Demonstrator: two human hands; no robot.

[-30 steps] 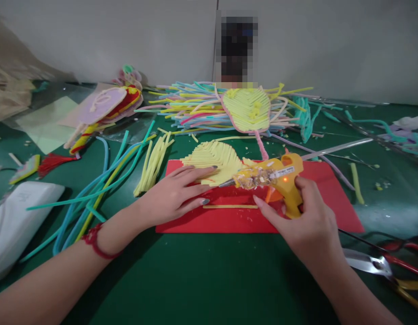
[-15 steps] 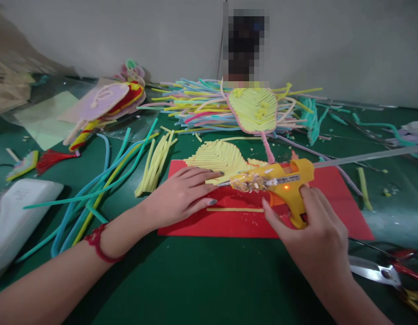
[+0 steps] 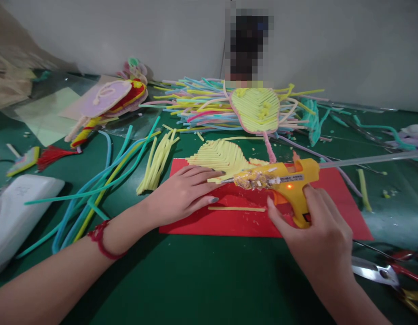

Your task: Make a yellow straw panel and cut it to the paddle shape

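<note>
My right hand (image 3: 317, 234) grips the handle of a yellow hot glue gun (image 3: 279, 180), its orange light on and its nozzle pointing left at a half-built leaf of yellow pipe cleaners (image 3: 222, 159). That leaf lies on a red sheet (image 3: 334, 203). My left hand (image 3: 185, 194) rests flat on the leaf's lower edge, fingers stretched out and pressing down. A single loose yellow strip (image 3: 236, 209) lies on the red sheet just below the gun. A finished yellow leaf with a pink rim (image 3: 256, 110) lies farther back.
A heap of coloured pipe cleaners (image 3: 195, 106) fills the back of the green table. Long blue and green ones (image 3: 103, 180) and cut yellow strips (image 3: 157, 162) lie left. A white case (image 3: 15, 216) sits far left, pliers (image 3: 385, 273) at right, purple and red pieces (image 3: 110, 101) back left.
The glue gun and my right hand have shifted slightly right and back while the nozzle stays at the leaf's edge. My left hand has held its place on the leaf.
</note>
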